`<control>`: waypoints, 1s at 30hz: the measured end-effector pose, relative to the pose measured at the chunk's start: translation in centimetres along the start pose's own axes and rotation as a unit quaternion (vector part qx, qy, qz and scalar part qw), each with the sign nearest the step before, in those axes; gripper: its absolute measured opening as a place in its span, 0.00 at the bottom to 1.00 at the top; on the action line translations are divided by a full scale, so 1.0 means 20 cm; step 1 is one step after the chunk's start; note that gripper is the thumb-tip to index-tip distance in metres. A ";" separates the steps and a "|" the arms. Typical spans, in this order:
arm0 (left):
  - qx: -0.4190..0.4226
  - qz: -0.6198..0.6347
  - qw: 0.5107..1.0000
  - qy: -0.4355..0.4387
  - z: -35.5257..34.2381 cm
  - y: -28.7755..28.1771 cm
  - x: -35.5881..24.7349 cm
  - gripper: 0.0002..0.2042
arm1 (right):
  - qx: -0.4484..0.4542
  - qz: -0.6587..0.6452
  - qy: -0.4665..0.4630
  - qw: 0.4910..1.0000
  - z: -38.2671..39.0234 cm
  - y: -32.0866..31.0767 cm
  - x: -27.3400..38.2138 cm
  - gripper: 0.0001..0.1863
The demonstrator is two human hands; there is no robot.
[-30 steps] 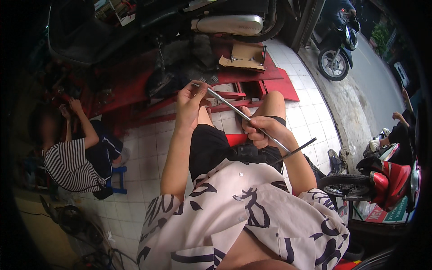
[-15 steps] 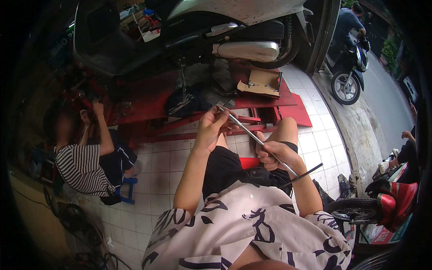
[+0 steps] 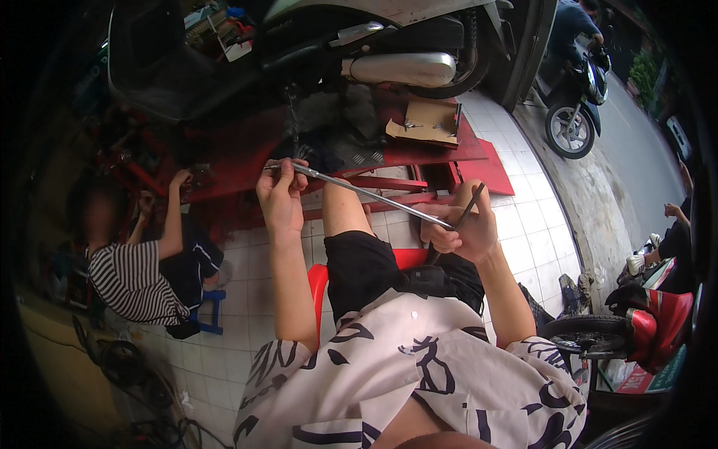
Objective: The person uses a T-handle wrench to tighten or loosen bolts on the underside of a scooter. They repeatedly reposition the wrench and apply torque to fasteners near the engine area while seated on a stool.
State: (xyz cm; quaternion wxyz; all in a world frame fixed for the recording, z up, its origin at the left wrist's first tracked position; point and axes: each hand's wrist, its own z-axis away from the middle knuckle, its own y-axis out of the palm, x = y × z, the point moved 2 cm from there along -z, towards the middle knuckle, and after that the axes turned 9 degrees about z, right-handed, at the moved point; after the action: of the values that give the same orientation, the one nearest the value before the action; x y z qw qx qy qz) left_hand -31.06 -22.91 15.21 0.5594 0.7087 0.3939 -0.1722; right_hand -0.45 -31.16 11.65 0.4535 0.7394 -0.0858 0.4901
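Observation:
My left hand (image 3: 281, 198) is closed around the upper-left end of a long silver metal rod (image 3: 374, 196). My right hand (image 3: 467, 232) is closed around the rod's other end, where a thinner dark bar (image 3: 472, 202) sticks up at an angle. The rod slants down to the right above my knees. Beyond it, an open cardboard box (image 3: 426, 120) with small metal pieces lies on a red lift platform (image 3: 462, 150), beside dark cloth and mats (image 3: 318, 112).
A scooter (image 3: 396, 67) stands over the lift. A co-worker (image 3: 149, 262) sits on a blue stool at my left. On my right are a red motorbike (image 3: 658, 329), a seated person (image 3: 673, 239), the street (image 3: 628, 157) and another person (image 3: 572, 30) by a parked scooter.
My hands are farther apart: the left has moved left, the right to the rod's end with the dark bar. The rod lies flatter and the dark bar now points upward.

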 end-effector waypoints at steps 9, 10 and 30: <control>-0.063 0.021 0.996 -0.059 -0.02 0.01 0.00 0.07 | -0.093 0.109 -0.133 0.981 0.03 -0.04 0.03 0.50; -0.030 -0.003 0.997 -0.076 -0.02 0.02 0.01 0.08 | -0.098 0.182 -0.146 0.967 0.03 -0.05 0.03 0.45; 0.160 -0.240 0.957 -0.036 0.05 0.15 0.09 0.15 | -0.220 0.496 -0.269 0.795 0.08 0.05 0.16 0.15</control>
State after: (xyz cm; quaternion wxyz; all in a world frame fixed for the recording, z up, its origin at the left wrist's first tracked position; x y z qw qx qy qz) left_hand -27.46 -23.27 15.66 0.3945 0.6668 0.4994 -0.3877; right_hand 1.64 -31.82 14.66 0.2572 0.5778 -0.6652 0.3968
